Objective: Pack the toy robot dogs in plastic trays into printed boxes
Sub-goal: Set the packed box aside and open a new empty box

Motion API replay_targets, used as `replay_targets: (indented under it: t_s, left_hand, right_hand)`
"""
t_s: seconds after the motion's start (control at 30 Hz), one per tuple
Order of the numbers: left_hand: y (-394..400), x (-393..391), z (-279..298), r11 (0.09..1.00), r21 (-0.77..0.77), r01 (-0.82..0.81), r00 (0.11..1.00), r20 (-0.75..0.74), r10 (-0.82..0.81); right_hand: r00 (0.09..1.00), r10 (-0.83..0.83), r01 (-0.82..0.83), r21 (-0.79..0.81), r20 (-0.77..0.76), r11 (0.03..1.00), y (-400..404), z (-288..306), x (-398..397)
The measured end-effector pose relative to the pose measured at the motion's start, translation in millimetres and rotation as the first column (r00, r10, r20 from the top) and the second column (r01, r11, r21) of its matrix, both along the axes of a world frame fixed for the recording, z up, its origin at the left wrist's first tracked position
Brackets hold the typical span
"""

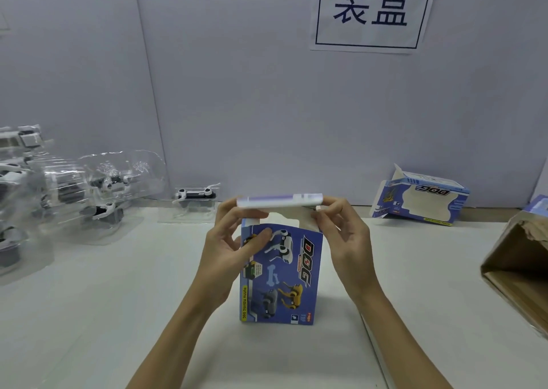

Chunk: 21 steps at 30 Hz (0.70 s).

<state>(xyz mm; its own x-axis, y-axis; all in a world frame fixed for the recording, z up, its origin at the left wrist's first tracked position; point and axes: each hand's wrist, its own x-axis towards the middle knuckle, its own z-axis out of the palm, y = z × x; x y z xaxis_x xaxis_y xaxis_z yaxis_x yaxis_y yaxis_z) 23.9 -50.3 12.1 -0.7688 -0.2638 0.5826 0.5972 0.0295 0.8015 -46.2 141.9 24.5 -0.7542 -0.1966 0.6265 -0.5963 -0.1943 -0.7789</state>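
Thin blue printed card, the box (281, 273) stood upright on the table (118, 314). The left hand (228, 246) pinched its top corner, the right hand (341, 234) its lid flap (280, 200). It looked light and easily creased, best held at the edges.

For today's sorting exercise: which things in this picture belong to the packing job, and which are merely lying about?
Part of the job:
- printed box standing on the table, top flap held by left hand and right hand
- toy robot dogs in plastic trays, left
- single trayed dog by the wall
- empty printed box on its side, right

Lying about:
- wall sign
- brown cardboard carton, right edge
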Motion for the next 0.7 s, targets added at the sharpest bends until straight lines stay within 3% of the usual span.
replay_targets:
  t_s: [0.4, 0.57, 0.7]
  left_hand:
    - [7.0, 1.6, -2.5, 0.997, 0.073, -0.015, 0.997, 0.071, 0.010]
    - [12.7, -1.3, -4.0, 0.999, -0.012, -0.038, 0.999, 0.007, 0.038]
    - [7.7, -6.6, -11.4, 0.998, -0.005, 0.069, 0.996, 0.059, -0.069]
  right_hand:
    - [0.998, 0.010, -0.006, 0.067, -0.066, 0.998, 1.9, -4.0, 0.2]
    - [0.994, 0.071, -0.067, 0.055, -0.079, 0.996, -4.6, -14.5, 3.1]
    - [0.976, 0.014, 0.040, 0.239, -0.219, 0.970, -6.3, -18.6, 1.7]
